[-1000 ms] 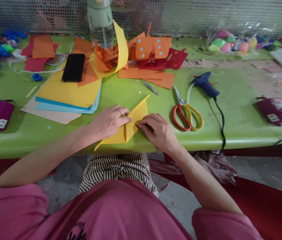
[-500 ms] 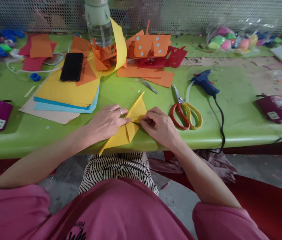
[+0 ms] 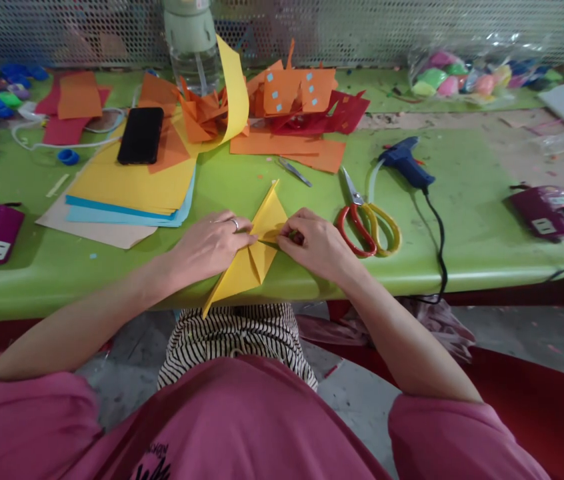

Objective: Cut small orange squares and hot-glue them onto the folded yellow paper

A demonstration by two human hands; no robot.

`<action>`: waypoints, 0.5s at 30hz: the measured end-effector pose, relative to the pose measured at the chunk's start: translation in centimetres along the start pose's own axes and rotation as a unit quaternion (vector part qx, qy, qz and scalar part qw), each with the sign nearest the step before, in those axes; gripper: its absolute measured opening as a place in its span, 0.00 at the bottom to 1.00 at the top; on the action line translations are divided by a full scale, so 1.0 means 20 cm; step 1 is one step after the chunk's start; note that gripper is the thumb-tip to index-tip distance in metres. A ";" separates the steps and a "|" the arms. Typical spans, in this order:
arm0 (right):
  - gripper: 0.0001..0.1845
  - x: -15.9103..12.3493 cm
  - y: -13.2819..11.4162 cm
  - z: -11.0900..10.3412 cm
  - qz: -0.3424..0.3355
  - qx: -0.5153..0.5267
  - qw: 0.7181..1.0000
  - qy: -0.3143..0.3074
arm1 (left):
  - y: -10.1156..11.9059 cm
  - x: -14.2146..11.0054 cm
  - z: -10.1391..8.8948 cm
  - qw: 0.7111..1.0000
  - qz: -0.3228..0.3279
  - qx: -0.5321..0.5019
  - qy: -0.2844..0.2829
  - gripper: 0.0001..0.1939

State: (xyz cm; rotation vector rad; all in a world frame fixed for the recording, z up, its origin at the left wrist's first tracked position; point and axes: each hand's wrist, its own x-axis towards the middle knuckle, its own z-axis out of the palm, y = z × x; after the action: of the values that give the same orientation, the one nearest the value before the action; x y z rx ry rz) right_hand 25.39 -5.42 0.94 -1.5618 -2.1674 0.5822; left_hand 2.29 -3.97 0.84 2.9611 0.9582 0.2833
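Folded yellow paper [image 3: 249, 268] lies at green table's [image 3: 472, 220] near edge; L hand [image 3: 212, 247] on it at 9 o'clock (can't tell if pinching or just pressing), R hand [image 3: 316, 248] at 3, thumb & fingertips pinched on its corner. From paper: scissors [image 3: 359, 202] approx. 2–3 o'clock, glue gun [image 3: 408, 163] 2, phone [image 3: 141, 137] 10–11.

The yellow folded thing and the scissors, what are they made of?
The yellow folded thing looks like matte paper or thin card, since it holds sharp creases. The scissors have grey, shiny blades, probably metal; their red and yellow handles look smooth and glossy, perhaps plastic.
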 end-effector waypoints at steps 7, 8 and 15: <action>0.07 0.02 -0.04 -0.02 0.040 -0.022 0.998 -0.038 | 0.00 0.09 0.02 0.990 -0.074 -0.110 0.054 0.10; 0.07 0.02 -0.05 -0.02 0.046 -0.025 0.998 -0.045 | 0.00 0.10 0.02 0.989 -0.080 -0.112 0.054 0.09; 0.07 0.02 -0.06 -0.03 0.060 -0.031 0.996 -0.058 | 0.02 0.13 0.03 0.984 -0.112 -0.129 0.044 0.05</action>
State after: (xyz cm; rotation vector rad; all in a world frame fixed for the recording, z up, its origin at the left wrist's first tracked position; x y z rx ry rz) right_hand 24.71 -5.34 2.05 -1.7395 -2.2070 0.6645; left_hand 4.75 -2.66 0.67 2.6001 1.1538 0.4944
